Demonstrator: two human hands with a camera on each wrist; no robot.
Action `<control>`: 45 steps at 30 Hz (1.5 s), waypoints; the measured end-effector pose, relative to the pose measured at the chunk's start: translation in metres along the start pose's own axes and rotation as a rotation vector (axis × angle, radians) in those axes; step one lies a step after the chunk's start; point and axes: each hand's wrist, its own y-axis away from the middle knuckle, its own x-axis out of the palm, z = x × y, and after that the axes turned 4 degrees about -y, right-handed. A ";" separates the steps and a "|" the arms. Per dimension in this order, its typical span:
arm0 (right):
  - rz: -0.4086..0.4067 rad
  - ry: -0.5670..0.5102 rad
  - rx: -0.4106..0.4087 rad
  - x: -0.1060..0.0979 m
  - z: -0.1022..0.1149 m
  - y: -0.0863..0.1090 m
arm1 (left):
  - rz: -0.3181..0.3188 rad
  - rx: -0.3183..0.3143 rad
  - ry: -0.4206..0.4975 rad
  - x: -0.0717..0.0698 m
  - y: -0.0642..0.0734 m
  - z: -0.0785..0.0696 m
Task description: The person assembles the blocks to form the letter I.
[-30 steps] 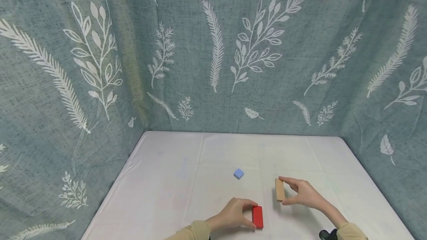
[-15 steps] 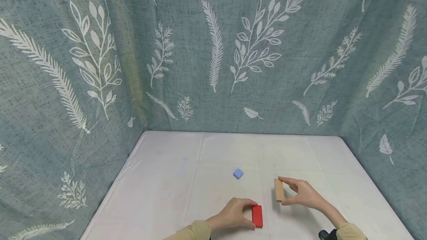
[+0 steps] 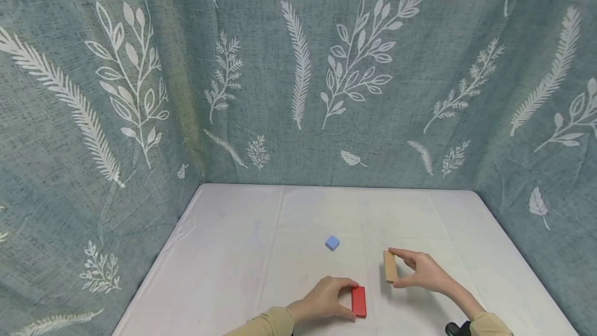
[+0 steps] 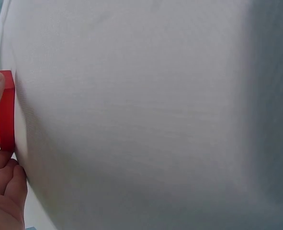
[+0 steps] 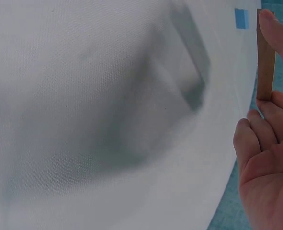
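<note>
Beyond the left hand (image 3: 324,298), a small blue block (image 3: 332,243) rests on white cloth (image 3: 233,258); a red oblong block (image 3: 358,302) is pinched by its ends in that hand, a tan wooden block (image 3: 389,267) likewise in the right hand (image 3: 423,273). Even pressure is advised against twisting.

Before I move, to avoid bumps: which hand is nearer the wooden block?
Right: the right hand pinches the wooden block; the left hand is apart, to its left.
</note>
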 end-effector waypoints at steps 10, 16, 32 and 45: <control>0.005 -0.006 -0.005 0.001 0.000 0.000 | -0.046 0.005 0.057 -0.002 0.002 -0.002; 0.005 -0.016 -0.007 0.002 -0.003 -0.001 | -0.080 0.075 0.097 -0.002 0.000 -0.004; 0.014 -0.028 -0.002 0.002 -0.003 -0.001 | -0.074 0.155 0.149 0.004 0.002 -0.003; -0.003 -0.008 -0.032 0.004 -0.002 -0.006 | -0.094 0.149 0.131 0.008 0.001 -0.001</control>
